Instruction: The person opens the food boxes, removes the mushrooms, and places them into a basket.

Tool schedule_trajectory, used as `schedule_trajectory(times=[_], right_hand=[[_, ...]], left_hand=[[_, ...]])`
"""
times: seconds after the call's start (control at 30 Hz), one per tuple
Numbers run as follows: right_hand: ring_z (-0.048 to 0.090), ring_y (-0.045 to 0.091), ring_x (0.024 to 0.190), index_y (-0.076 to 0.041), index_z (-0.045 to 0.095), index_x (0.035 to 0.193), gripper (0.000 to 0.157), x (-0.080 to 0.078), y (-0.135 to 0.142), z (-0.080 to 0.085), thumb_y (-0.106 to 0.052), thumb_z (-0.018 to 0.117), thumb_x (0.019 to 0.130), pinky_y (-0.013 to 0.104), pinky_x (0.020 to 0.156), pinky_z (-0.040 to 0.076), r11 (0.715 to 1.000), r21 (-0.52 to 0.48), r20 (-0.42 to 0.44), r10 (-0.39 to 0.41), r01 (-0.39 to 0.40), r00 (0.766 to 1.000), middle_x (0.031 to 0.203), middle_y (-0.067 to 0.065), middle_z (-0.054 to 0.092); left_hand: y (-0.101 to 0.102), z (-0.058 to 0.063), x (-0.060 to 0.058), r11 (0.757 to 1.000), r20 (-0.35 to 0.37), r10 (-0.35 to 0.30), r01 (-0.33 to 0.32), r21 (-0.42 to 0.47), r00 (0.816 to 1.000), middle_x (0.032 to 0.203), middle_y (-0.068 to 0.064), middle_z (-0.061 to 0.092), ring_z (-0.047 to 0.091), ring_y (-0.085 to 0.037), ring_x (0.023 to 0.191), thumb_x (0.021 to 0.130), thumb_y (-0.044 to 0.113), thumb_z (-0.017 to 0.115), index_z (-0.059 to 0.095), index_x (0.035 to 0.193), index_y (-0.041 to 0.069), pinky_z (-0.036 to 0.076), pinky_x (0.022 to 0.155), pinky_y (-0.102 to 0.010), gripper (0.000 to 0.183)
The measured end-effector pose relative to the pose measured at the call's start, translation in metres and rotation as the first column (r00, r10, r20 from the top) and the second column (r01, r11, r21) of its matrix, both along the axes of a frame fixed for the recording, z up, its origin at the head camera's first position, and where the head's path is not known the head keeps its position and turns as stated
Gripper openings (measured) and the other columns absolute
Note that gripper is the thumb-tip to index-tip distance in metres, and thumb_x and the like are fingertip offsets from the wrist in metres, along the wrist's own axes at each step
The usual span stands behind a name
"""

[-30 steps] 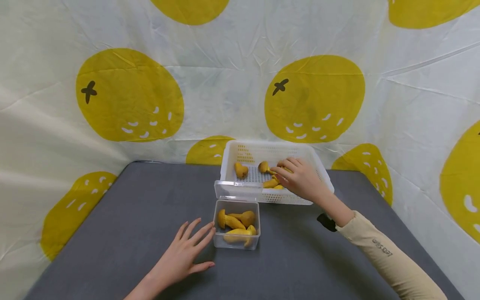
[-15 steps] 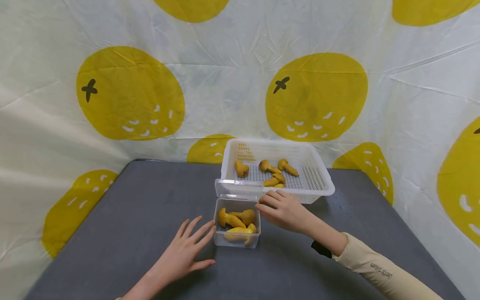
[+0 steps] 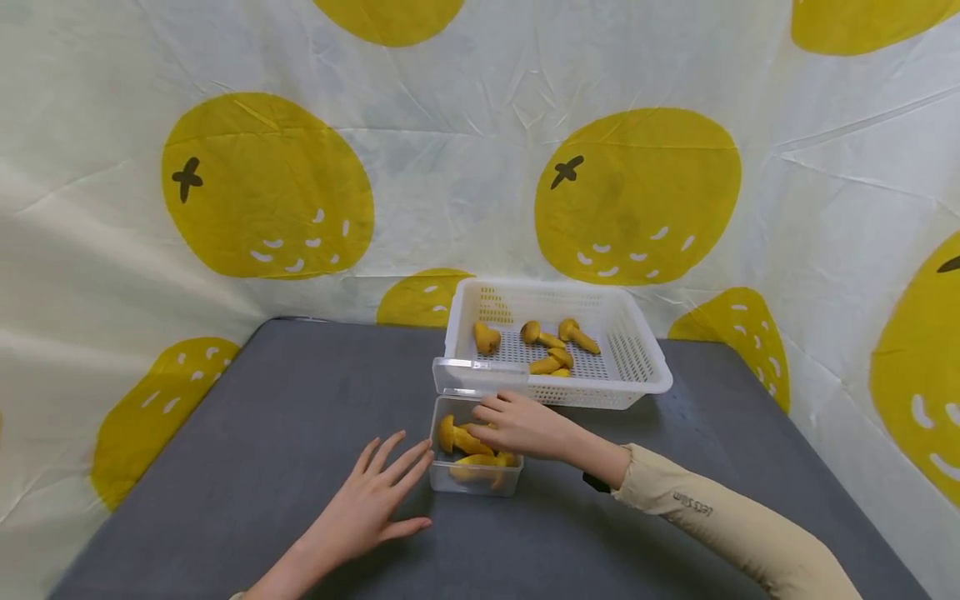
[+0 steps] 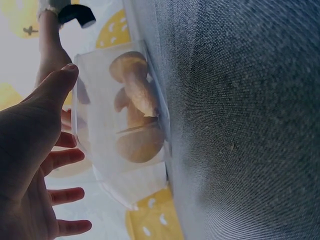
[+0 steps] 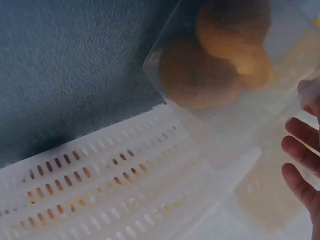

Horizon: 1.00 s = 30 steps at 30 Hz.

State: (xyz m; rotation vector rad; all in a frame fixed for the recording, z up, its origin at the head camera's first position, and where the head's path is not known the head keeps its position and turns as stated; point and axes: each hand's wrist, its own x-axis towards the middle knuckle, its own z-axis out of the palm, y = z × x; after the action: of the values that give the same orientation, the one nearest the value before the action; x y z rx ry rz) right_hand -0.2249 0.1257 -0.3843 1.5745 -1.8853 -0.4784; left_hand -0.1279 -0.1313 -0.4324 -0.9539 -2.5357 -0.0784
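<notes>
We are seeing a clear box (image 3: 441, 482) standing upright just below the centre of the head view, its clear lid (image 3: 480, 377) tilting open along the back edge. Inside, yellow-brown mushrooms are lying on their sides: we are finding the left mushroom (image 3: 465, 440) pointing its cap left and the front mushroom (image 3: 472, 467) turning its cap right; others are partly hiding. Behind, right of centre, a white perforated basket (image 3: 592, 396) is holding more: a stubby mushroom (image 3: 487, 337) at left, two long-stemmed ones (image 3: 579, 336) slanting down to the right, and two (image 3: 551, 362) overlapping near the front wall.
</notes>
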Motion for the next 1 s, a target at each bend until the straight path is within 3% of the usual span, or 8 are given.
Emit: schedule_trajectory(times=[0.4, 0.63, 1.0], right_hand=[[0.050, 0.009, 0.093, -0.027, 0.055, 0.110, 0.022, -0.018, -0.033, -0.016, -0.024, 0.052, 0.089, 0.023, 0.073, 0.042, 0.993, 0.118, -0.098, 0.013, -0.002, 0.995, 0.102, -0.009, 0.056], [0.050, 0.008, 0.093, -0.028, 0.057, 0.107, 0.019, -0.022, -0.040, -0.026, -0.026, 0.049, 0.090, 0.023, 0.077, 0.044, 0.990, 0.138, -0.079, 0.017, -0.006, 0.997, 0.101, -0.009, 0.055], [0.049, 0.009, 0.094, -0.029, 0.055, 0.104, 0.016, -0.021, -0.041, -0.024, -0.023, 0.051, 0.090, 0.023, 0.080, 0.045, 0.993, 0.115, -0.014, -0.006, 0.008, 1.000, 0.102, -0.008, 0.056]], left_hand=[[0.000, -0.001, 0.000, 1.000, -0.008, -0.012, 0.012, 0.007, 1.000, 0.138, 0.001, 0.042, 0.035, -0.030, 0.126, 0.073, 0.059, 0.060, 0.045, 0.132, 0.016, 0.034, 0.093, -0.055, 0.074], [0.000, -0.002, 0.000, 1.000, -0.017, -0.013, 0.013, 0.012, 1.000, 0.138, 0.000, 0.042, 0.035, -0.030, 0.126, 0.072, 0.059, 0.060, 0.045, 0.132, 0.016, 0.034, 0.093, -0.055, 0.075], [-0.001, -0.003, 0.000, 1.000, -0.013, -0.012, 0.013, 0.013, 1.000, 0.138, 0.000, 0.041, 0.034, -0.030, 0.126, 0.072, 0.059, 0.060, 0.046, 0.131, 0.014, 0.034, 0.093, -0.055, 0.075]])
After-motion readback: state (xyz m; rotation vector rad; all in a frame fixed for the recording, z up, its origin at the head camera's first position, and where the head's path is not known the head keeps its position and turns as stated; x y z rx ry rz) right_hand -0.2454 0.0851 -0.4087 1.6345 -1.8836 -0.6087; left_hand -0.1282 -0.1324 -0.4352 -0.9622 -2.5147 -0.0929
